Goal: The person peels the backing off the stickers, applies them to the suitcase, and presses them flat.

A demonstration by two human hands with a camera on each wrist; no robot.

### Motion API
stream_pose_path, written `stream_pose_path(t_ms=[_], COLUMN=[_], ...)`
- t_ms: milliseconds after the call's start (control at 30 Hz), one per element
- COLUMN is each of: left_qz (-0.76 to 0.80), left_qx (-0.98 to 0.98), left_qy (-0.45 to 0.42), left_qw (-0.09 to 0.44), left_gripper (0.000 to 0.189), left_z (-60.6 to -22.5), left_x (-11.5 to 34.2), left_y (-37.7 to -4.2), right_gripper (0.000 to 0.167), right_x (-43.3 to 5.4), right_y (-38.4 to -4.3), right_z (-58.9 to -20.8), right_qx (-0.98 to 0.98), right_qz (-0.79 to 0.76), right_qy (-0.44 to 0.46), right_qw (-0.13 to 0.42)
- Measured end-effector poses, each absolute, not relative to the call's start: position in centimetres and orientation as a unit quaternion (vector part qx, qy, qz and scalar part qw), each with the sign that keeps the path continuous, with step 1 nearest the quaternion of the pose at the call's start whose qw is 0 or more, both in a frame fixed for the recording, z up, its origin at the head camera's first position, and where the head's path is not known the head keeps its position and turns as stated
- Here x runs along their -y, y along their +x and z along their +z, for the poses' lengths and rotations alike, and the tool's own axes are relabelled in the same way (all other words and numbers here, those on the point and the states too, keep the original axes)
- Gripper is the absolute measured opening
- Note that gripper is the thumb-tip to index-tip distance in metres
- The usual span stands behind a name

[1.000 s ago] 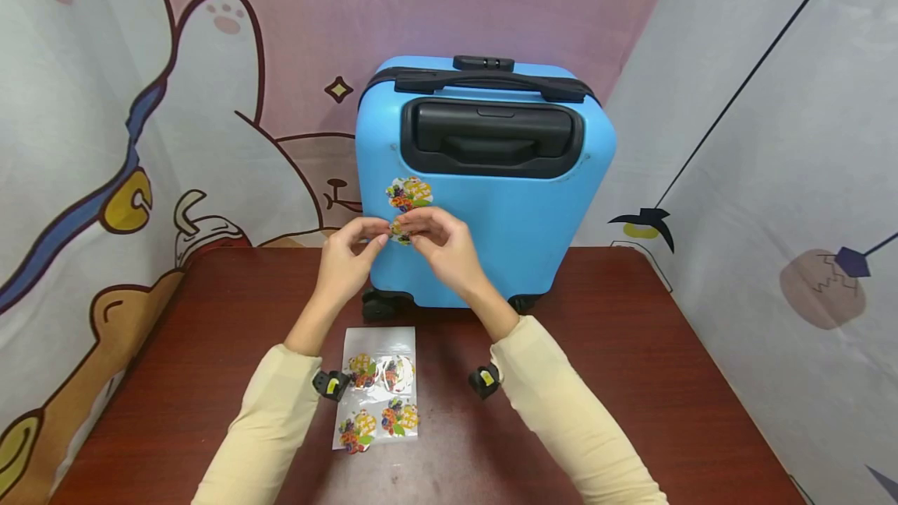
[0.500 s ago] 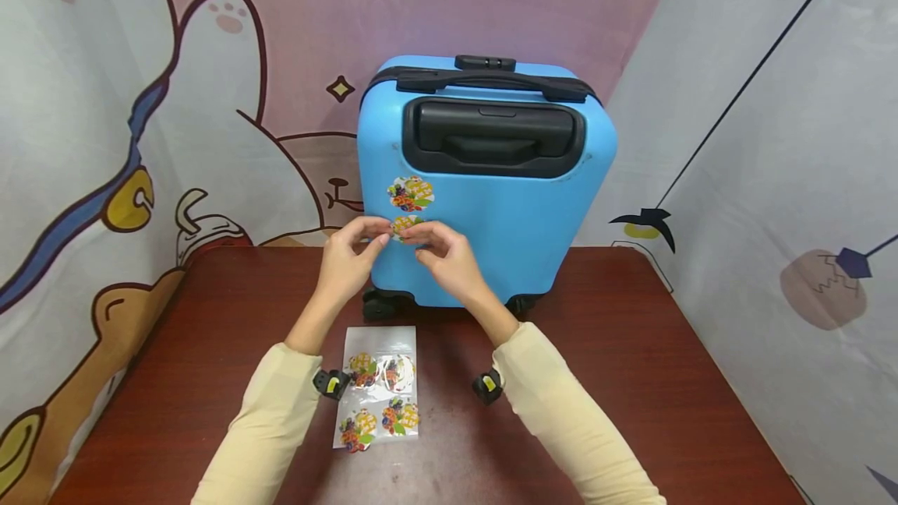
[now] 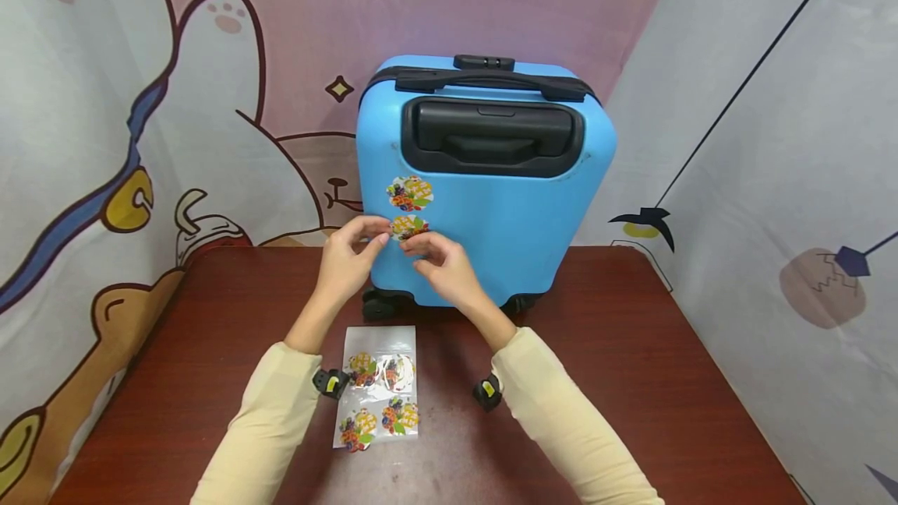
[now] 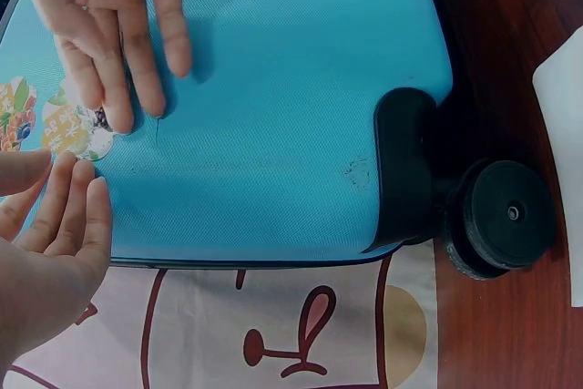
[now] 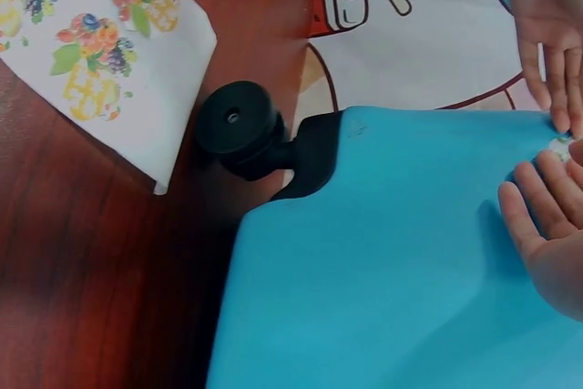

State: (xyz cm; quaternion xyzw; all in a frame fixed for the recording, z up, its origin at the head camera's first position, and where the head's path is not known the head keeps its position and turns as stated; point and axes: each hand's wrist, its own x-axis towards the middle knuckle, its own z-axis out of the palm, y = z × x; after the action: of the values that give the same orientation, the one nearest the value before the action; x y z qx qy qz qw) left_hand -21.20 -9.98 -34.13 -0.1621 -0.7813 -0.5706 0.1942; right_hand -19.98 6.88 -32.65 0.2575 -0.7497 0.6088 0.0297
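A light-blue suitcase [image 3: 505, 232] stands upright on the table, with a round fruit-print sticker [image 3: 410, 193] on its upper left front. Just below it lies a second fruit sticker [image 3: 410, 225], between my hands. My left hand [image 3: 348, 252] has its fingertips at that sticker's left edge, fingers loosely extended in the left wrist view. The fingertips of my right hand [image 3: 447, 262] rest at its lower right edge, fingers fairly straight. In the right wrist view this sticker [image 5: 560, 146] is mostly hidden by the hands.
A white sheet [image 3: 379, 339] with several fruit stickers lies on the dark red wooden table [image 3: 603, 380] in front of the suitcase. Black wheels [image 4: 510, 213] stick out at the suitcase's base. A printed cloth [image 3: 295, 45] hangs behind and along the sides.
My right hand's fingertips have slid down over the lower sticker towards its bottom right, uncovering more of it. My left hand has stayed at the sticker's left edge.
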Motion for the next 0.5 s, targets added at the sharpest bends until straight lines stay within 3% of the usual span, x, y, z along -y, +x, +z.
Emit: stream_pose_path(t_ms=[267,500], left_qz=[-0.569,-0.568], left_qx=[0.782,0.784], left_qy=[-0.162,-0.163], left_qw=[0.194,0.191], left_gripper=[0.019,0.02], left_z=[-34.1,-34.1], left_x=[10.0,10.0], left_y=[-21.1,-21.1], right_gripper=[0.027,0.026], right_x=[-6.5,-6.4], right_y=[-19.9,-21.6], right_z=[-30.6,-31.2], right_qx=[0.733,0.717], right_qz=[0.624,0.627], right_qy=[0.269,0.292], right_qw=[0.04,0.08])
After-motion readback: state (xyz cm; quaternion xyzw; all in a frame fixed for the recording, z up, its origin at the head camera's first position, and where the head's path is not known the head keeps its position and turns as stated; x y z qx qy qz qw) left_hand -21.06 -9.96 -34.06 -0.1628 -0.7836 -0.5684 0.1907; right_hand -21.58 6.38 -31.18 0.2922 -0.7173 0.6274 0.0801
